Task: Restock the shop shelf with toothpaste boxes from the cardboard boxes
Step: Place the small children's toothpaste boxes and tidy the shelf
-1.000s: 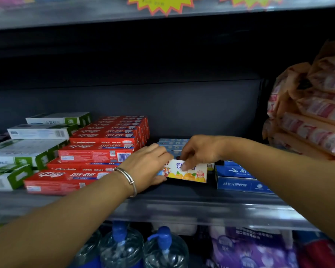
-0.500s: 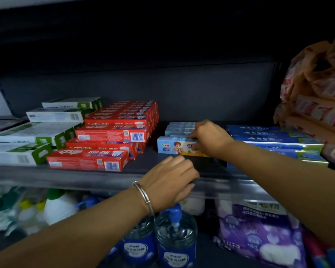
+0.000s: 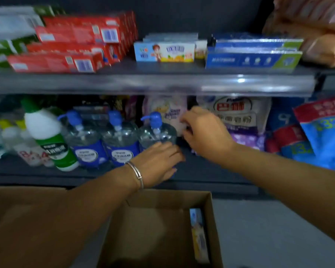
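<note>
**Inspector:** Which step is in hand?

**Assistant:** Judging by the layout, the trip for more stock. Both hands are hanging between the shelf (image 3: 151, 82) and the carton (image 3: 211, 219). The left hand (image 3: 159, 163) is holding nothing, fingers loosely curled. The right hand (image 3: 203, 130) is bent at the knuckles, and I cannot tell whether it is pinching anything; blur is smearing the fingertips.

**Inspector:** Where is the stock?

**Assistant:** One toothpaste box (image 3: 198, 235) is standing on edge against the carton's right wall. On the shelf, the kids' box (image 3: 164, 51) is sitting at the front, between the red boxes (image 3: 70, 47) on the left and the blue boxes (image 3: 251, 55) on the right.

**Inspector:** Next move?

**Assistant:** Probably reaching down into the carton's right side and gripping that box by its long faces.

**Inspector:** Limits?

**Assistant:** The left forearm is covering the carton's left part, and the near edge is cut off. The pump bottles (image 3: 120, 140) are blurring.
</note>
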{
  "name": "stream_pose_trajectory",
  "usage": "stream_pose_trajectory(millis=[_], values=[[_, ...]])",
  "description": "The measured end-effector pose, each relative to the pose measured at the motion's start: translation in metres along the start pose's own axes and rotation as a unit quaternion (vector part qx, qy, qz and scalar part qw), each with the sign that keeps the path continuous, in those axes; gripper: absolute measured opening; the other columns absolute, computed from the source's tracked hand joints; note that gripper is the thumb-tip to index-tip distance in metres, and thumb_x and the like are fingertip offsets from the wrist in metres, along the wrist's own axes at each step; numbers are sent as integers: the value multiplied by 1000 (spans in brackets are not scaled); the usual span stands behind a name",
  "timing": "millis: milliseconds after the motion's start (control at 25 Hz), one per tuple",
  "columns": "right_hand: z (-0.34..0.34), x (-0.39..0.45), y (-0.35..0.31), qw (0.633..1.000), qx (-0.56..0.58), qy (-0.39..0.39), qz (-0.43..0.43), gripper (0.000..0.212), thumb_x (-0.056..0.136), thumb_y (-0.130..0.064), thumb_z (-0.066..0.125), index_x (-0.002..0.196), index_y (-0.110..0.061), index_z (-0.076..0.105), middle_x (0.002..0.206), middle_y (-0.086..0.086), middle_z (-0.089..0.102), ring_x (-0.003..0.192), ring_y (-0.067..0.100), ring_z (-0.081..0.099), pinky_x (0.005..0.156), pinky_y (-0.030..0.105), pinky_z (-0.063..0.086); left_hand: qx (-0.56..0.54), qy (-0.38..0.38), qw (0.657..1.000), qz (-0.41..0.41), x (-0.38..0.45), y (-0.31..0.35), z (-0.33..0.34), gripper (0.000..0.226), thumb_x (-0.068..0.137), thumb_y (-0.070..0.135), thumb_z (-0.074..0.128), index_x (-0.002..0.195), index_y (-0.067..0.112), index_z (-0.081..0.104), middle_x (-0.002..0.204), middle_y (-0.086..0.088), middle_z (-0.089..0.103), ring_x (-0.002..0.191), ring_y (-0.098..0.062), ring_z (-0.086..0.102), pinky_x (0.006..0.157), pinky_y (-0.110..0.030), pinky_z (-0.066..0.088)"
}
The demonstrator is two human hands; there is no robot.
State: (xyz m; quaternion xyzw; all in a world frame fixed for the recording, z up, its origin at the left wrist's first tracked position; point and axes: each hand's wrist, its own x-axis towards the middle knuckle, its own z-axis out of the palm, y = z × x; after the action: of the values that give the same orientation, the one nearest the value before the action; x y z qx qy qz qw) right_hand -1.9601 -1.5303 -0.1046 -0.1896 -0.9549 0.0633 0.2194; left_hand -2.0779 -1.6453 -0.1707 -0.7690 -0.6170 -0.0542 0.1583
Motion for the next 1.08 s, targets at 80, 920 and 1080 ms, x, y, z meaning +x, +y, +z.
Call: stream_pose_trajectory(millis=[80,920,1080], values=[[34,-43,6,993,0,-95,70,26,88,-12,55,112,-3,58,114,16,57,105,35,56,80,39,48,-12,-45,999,5,-16,19,38,33,62,28,78,91,21,63,85,2,63,74,-17,62,71,-26,29],[241,-185,-15,864,-20,-380,331,53,99,-14,39,143,7,18,146,29,25,134,41,27,110,42,31,-140,-243,959,43,-6,72,187,43,91,26,49,133,20,41,135,1,40,122,-17,38,100,-26,28],[251,-195,-11,853,2,-343,393,56,100,-14,36,143,12,10,144,30,26,132,38,32,103,39,39,-144,-261,952,75,5,80,201,42,88,21,54,129,16,46,131,-3,45,119,-22,43,97,-30,32]])
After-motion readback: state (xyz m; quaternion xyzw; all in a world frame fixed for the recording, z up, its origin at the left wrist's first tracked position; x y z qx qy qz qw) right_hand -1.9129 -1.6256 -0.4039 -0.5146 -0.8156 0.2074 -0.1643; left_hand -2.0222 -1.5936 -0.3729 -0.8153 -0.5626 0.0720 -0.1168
